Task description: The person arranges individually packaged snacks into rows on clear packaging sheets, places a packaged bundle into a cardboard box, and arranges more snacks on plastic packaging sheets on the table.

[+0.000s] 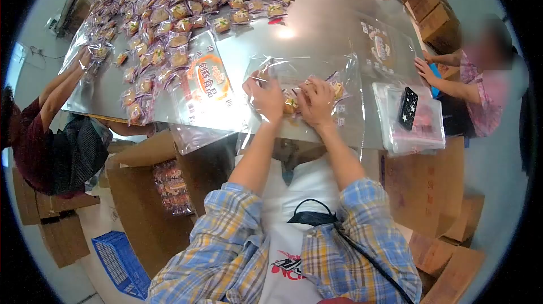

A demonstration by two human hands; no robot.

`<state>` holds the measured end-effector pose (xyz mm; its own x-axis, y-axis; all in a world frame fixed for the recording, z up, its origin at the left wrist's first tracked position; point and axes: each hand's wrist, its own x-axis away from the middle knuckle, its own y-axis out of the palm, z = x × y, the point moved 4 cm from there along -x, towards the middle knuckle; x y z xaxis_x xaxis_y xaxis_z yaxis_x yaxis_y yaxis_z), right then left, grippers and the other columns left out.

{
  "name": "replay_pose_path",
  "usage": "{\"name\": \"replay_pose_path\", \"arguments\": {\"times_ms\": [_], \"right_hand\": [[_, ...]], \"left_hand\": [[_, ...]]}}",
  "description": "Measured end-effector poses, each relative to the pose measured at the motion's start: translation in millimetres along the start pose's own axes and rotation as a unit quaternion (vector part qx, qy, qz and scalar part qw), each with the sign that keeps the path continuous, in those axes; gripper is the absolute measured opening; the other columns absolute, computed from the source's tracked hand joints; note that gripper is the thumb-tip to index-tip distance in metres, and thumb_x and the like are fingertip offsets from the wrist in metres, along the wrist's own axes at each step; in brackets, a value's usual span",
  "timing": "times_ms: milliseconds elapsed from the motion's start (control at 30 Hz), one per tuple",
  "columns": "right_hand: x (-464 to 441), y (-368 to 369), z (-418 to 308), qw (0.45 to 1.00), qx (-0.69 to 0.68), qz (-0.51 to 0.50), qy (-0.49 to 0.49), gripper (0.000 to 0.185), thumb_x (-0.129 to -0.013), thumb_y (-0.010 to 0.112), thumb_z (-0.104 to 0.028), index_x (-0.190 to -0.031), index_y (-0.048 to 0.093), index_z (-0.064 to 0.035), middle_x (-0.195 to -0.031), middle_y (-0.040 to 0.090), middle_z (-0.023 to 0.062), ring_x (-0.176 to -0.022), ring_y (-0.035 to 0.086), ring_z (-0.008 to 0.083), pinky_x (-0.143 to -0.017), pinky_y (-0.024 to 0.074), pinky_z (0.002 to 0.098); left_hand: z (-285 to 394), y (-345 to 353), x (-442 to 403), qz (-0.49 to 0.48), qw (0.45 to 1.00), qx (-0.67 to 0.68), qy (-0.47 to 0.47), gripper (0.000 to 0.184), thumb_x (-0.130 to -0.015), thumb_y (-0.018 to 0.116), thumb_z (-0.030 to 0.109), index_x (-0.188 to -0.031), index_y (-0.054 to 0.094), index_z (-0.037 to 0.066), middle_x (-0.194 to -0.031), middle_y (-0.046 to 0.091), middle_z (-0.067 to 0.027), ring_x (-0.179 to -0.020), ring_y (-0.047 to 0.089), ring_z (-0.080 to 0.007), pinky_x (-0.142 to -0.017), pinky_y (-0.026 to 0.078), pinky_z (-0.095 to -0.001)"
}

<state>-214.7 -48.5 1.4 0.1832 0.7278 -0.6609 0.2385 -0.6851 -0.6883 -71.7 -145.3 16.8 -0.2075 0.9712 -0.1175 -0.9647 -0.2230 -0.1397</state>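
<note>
A large clear plastic bag [352, 112] lies flat on the metal table in front of me. My left hand [267, 99] is at the bag's left part, its fingers curled on the film. Over a few small wrapped snack packs [291, 103] at the bag, my right hand [318, 101] has its fingers bent and closed around them. Another wrapped snack pack [337, 90] shows just right of that hand. Whether every pack lies inside the film, I cannot tell. To the left is a printed plastic bag [205, 80] with red and orange lettering.
Heaped snack packs [169, 15] cover the table's far left. At right, a phone [407, 108] rests on stacked clear bags [424, 128]. Co-workers' hands are at both table sides. Below stand an open carton [141, 208] and a blue crate [120, 264].
</note>
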Motion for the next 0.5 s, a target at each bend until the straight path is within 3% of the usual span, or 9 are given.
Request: {"name": "replay_pose_path", "arguments": {"times_ms": [100, 133, 233, 267, 367, 400, 467, 500], "right_hand": [[-4, -11, -9, 0.998, -0.045, -0.032, -0.031, 0.052, -0.080, 0.079, -0.042, -0.123, 0.070, -0.0144, -0.135, 0.062, 0.0095, -0.128, 0.053, 0.0336, -0.110, 0.0337, 0.0529], [-6, -12, -11, 0.996, -0.065, -0.050, -0.048, 0.055, -0.079, 0.079, -0.043, -0.126, 0.070, -0.0144, -0.137, 0.061, 0.0095, -0.129, 0.053, 0.0336, -0.110, 0.0330, 0.0530], [-9, -12, -14, 0.992, -0.054, -0.096, -0.066, 0.060, -0.078, 0.078, -0.044, -0.129, 0.070, -0.0141, -0.138, 0.062, 0.0085, -0.132, 0.051, 0.0330, -0.112, 0.0313, 0.0538], [-10, -11, -13, 0.993, -0.053, -0.094, -0.056, 0.059, -0.078, 0.077, -0.043, -0.129, 0.070, -0.0136, -0.137, 0.063, 0.0090, -0.132, 0.052, 0.0332, -0.112, 0.0309, 0.0544], [-15, 1, -8, 0.993, -0.033, -0.107, -0.027, 0.055, -0.080, 0.076, -0.041, -0.127, 0.070, -0.0122, -0.134, 0.065, 0.0110, -0.131, 0.053, 0.0339, -0.114, 0.0298, 0.0564], [-22, 7, -9, 0.992, -0.015, -0.121, -0.015, 0.054, -0.080, 0.076, -0.040, -0.126, 0.071, -0.0118, -0.133, 0.066, 0.0119, -0.131, 0.054, 0.0342, -0.114, 0.0294, 0.0573], [-40, 6, -25, 0.991, 0.033, -0.130, -0.026, 0.049, -0.083, 0.075, -0.038, -0.123, 0.071, -0.0096, -0.130, 0.068, 0.0149, -0.126, 0.058, 0.0367, -0.112, 0.0345, 0.0574], [-51, -1, -37, 0.982, -0.045, -0.179, 0.044, 0.054, -0.083, 0.076, -0.039, -0.127, 0.069, -0.0083, -0.134, 0.067, 0.0154, -0.125, 0.059, 0.0365, -0.109, 0.0382, 0.0542]], "left_hand": [[-16, 0, 0, -0.006, 0.996, -0.084, 0.037, 0.052, -0.096, 0.075, 0.027, -0.133, 0.055, -0.002, -0.129, 0.049, -0.0185, -0.116, 0.060, -0.0306, -0.099, 0.052, -0.0416], [-17, 1, 0, 0.002, 0.999, -0.044, 0.032, 0.061, -0.094, 0.077, 0.030, -0.140, 0.051, 0.000, -0.125, 0.053, -0.0184, -0.116, 0.061, -0.0290, -0.099, 0.052, -0.0430], [7, -12, 14, -0.059, 0.993, 0.028, -0.097, 0.072, -0.087, 0.073, 0.019, -0.149, 0.045, -0.003, -0.119, 0.058, -0.0206, -0.110, 0.061, -0.0375, -0.093, 0.050, -0.0478], [14, -15, 15, -0.030, 0.999, 0.007, -0.039, 0.088, -0.085, 0.073, 0.022, -0.158, 0.032, -0.003, -0.127, 0.056, -0.0218, -0.120, 0.056, -0.0401, -0.102, 0.047, -0.0496], [-9, -7, 22, -0.096, 0.985, -0.134, 0.043, 0.091, -0.085, 0.074, 0.026, -0.159, 0.030, -0.003, -0.139, 0.051, -0.0260, -0.131, 0.048, -0.0447, -0.111, 0.040, -0.0527], [-3, -10, 31, -0.084, 0.986, -0.135, 0.047, 0.083, -0.088, 0.071, 0.024, -0.157, 0.035, -0.004, -0.150, 0.043, -0.0308, -0.138, 0.040, -0.0493, -0.118, 0.033, -0.0560], [-2, -27, 49, -0.115, 0.973, -0.153, 0.130, 0.073, -0.090, 0.068, 0.020, -0.153, 0.041, -0.004, -0.153, 0.039, -0.0328, -0.138, 0.039, -0.0510, -0.117, 0.033, -0.0563], [-1, -35, 60, -0.134, 0.962, -0.160, 0.173, 0.068, -0.092, 0.067, 0.019, -0.152, 0.044, -0.004, -0.155, 0.037, -0.0337, -0.138, 0.039, -0.0519, -0.117, 0.033, -0.0564]]}}
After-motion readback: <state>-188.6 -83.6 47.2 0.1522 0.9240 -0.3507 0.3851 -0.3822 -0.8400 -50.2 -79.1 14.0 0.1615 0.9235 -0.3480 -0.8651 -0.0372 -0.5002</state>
